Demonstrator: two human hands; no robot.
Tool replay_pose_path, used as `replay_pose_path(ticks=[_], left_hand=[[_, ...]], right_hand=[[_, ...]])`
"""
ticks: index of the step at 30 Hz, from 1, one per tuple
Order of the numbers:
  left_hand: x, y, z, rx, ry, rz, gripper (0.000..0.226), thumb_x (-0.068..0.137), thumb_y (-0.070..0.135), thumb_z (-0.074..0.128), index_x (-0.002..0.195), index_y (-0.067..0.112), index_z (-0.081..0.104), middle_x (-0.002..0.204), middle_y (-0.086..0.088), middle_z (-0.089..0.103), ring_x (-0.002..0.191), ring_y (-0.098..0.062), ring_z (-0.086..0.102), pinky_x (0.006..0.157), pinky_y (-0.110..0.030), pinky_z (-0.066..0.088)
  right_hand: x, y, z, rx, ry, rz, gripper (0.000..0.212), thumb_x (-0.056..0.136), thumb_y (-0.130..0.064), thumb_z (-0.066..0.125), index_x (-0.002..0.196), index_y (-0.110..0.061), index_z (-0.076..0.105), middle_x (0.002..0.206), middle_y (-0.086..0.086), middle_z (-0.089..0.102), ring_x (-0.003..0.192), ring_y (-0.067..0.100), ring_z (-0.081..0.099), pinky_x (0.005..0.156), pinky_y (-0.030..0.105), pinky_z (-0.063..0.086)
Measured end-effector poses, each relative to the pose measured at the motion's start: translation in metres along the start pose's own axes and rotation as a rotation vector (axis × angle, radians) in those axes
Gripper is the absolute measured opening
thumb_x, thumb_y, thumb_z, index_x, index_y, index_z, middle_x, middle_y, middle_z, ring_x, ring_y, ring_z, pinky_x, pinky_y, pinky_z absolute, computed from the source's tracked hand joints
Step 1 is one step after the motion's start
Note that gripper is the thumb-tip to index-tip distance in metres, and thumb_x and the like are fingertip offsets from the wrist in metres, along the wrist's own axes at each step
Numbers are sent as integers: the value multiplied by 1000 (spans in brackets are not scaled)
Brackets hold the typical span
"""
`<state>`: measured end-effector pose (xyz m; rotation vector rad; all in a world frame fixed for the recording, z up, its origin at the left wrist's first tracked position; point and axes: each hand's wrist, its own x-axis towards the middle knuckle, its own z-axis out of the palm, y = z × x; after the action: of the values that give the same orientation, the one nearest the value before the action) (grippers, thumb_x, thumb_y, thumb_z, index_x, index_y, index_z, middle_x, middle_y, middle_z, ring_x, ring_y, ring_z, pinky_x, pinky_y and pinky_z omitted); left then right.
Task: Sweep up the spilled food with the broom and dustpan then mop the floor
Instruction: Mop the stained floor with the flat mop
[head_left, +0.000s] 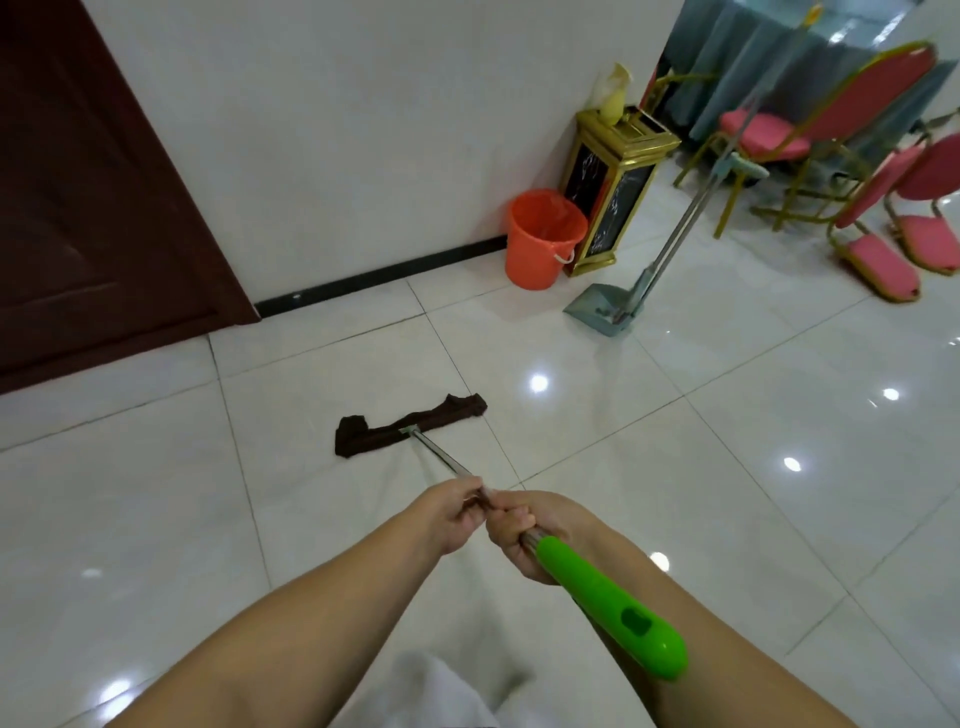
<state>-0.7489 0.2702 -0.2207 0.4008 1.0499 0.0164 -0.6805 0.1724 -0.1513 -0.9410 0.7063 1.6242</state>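
bucket (540, 239) left of bin (613, 187), dustpan (597, 306) before them

mop shaft (447, 462) hidden inside both fists | dustpan (597, 306) contents too small to tell

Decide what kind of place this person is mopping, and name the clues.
Probably a restaurant or banquet hall: red padded chairs with gold frames by a cloth-draped table, a gold-trimmed bin at the wall, and glossy white tiled floor.
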Motion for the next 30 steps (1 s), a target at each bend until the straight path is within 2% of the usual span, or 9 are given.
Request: replay_pose_path(ticks=[4, 7, 11, 13, 18, 22, 23, 26, 30], left_hand=[[23, 38, 6, -31, 27, 12, 33, 98, -1, 38, 67, 0, 48, 40, -7, 53, 48, -14, 55, 42, -16, 51], [40, 67, 15, -78, 54, 38, 33, 98, -3, 38, 66, 0, 48, 48, -10, 52, 35, -12, 56, 40, -16, 51], [63, 111, 31, -102, 84, 105, 32, 96, -8, 37, 67, 0, 48, 63, -12, 46, 59, -19, 49, 38, -15, 49], [77, 135, 41, -114, 123, 115, 33, 96, -9, 38, 66, 0, 48, 58, -12, 47, 61, -17, 45, 38, -14, 49], [113, 198, 73, -138, 204, 119, 28, 93, -12, 42, 68, -2, 50, 70, -13, 46, 64, -19, 49, 39, -15, 51], [141, 245, 98, -218, 230, 131, 24, 95, -8, 44, 72, -4, 51, 73, -15, 48, 66, -19, 51, 64, -19, 55], [146, 256, 102, -224, 242, 132, 24, 95, -7, 44, 72, -4, 51, 73, -15, 49, 66, -19, 51, 64, -19, 55], [159, 285, 107, -249, 282, 133, 24, 95, -7, 44, 72, -3, 51, 72, -15, 48, 65, -18, 50, 41, -17, 52], [170, 323, 106, -302, 288, 153, 26, 95, -9, 43, 70, -2, 51, 70, -13, 47, 64, -18, 49, 37, -17, 51]], right_hand=[[20, -37, 28, -41, -14, 25, 23, 102, -12, 41, 82, -6, 50, 41, 3, 39, 24, 8, 36, 25, 11, 30], [35, -67, 46, -94, -29, 53, 24, 102, -12, 40, 81, -5, 49, 40, 4, 41, 23, 7, 36, 25, 11, 30], [60, -117, 72, -138, -14, 86, 24, 101, -12, 42, 80, -4, 49, 39, 3, 39, 23, 8, 36, 25, 10, 30], [72, -143, 85, -163, -9, 96, 21, 100, -10, 44, 81, -4, 50, 40, 4, 40, 23, 8, 36, 25, 10, 30], [94, -217, 123, -180, -21, 115, 20, 100, -8, 44, 82, -4, 50, 41, 5, 41, 23, 7, 36, 24, 11, 30], [115, -275, 150, -192, -56, 152, 21, 102, -10, 40, 85, -3, 51, 41, 4, 41, 23, 7, 36, 24, 12, 31], [121, -286, 157, -197, -54, 160, 22, 102, -10, 40, 84, -3, 52, 41, 4, 40, 23, 7, 36, 24, 12, 31], [136, -308, 179, -204, -23, 168, 23, 101, -9, 40, 83, -1, 52, 40, 4, 40, 22, 7, 36, 23, 12, 30], [153, -328, 212, -226, -20, 169, 22, 101, -7, 41, 82, -2, 51, 39, 4, 40, 22, 7, 34, 23, 11, 28]])
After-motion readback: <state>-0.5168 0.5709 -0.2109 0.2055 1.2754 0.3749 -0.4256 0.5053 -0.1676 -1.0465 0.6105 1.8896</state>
